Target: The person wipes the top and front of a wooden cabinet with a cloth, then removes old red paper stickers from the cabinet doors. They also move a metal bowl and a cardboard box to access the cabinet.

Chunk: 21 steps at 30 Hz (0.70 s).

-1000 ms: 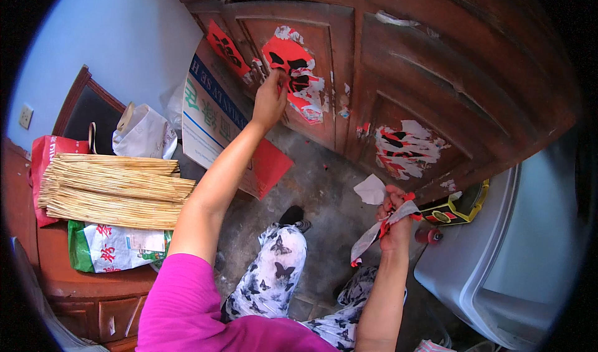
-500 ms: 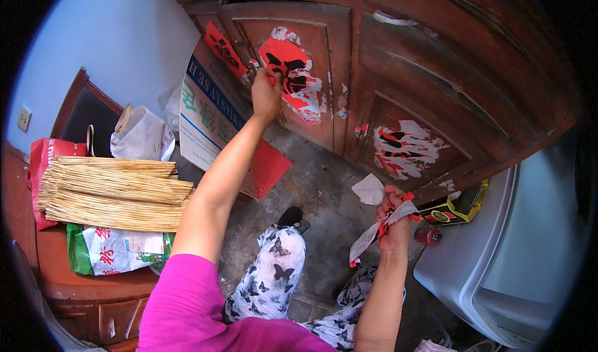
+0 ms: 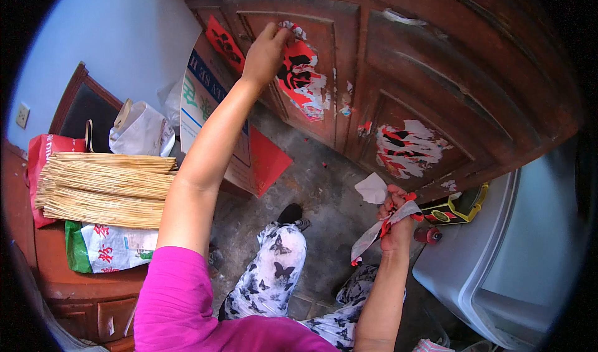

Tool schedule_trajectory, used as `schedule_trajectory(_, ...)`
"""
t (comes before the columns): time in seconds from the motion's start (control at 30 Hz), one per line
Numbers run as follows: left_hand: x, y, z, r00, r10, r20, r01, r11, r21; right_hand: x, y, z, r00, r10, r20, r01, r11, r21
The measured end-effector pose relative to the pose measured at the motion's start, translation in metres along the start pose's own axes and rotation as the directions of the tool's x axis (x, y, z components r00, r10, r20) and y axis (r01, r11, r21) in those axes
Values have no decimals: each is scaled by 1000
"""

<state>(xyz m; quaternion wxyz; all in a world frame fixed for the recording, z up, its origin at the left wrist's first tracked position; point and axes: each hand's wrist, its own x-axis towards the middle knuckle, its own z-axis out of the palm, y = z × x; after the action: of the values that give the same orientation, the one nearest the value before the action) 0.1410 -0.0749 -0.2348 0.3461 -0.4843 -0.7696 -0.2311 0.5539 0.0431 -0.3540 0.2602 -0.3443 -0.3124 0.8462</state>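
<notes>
On the left panel of a dark brown wooden cabinet (image 3: 349,47) is a red paper (image 3: 295,71) with black markings, partly torn away to white backing. My left hand (image 3: 266,54) is at its upper left edge, fingers curled and pinched at the paper; the fingertips are partly hidden. Low on the right, my right hand (image 3: 393,218) is closed around torn paper scraps (image 3: 372,235), red and white, which hang out on both sides. A white scrap (image 3: 372,189) sticks up by its fingers. Another panel bears a shredded red-and-white paper patch (image 3: 410,149).
A large printed cardboard box (image 3: 202,96) leans by the cabinet, near a red sheet (image 3: 269,160). On the left, a bundle of thin sticks (image 3: 106,187) lies on bags. At right stand a yellow-and-black box (image 3: 458,205), a small red can (image 3: 428,235) and a grey plastic bin (image 3: 461,271).
My left hand has moved up along the red paper, from its left side to its upper edge. My right hand stays nearly still, with the scraps in it.
</notes>
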Motion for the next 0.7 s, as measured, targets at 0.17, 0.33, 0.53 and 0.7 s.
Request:
schedule_trajectory(0.17,-35,1,10,998,-33,53,38,996,-84,1,0,1,1000,-1,12,1,1000,-1)
schedule_trajectory(0.33,-19,7,8,982,-144,-126,125,981,-148,1,2,2,1000,10,3,-10,1000,-15)
schedule_trajectory(0.53,-6,2,5,1000,21,-8,-21,999,-34,1,0,3,1000,6,1,-6,1000,-16)
schedule_trajectory(0.7,-66,-3,36,938,291,186,-293,956,-20,5,2,-1,1000,4,26,-4,1000,3)
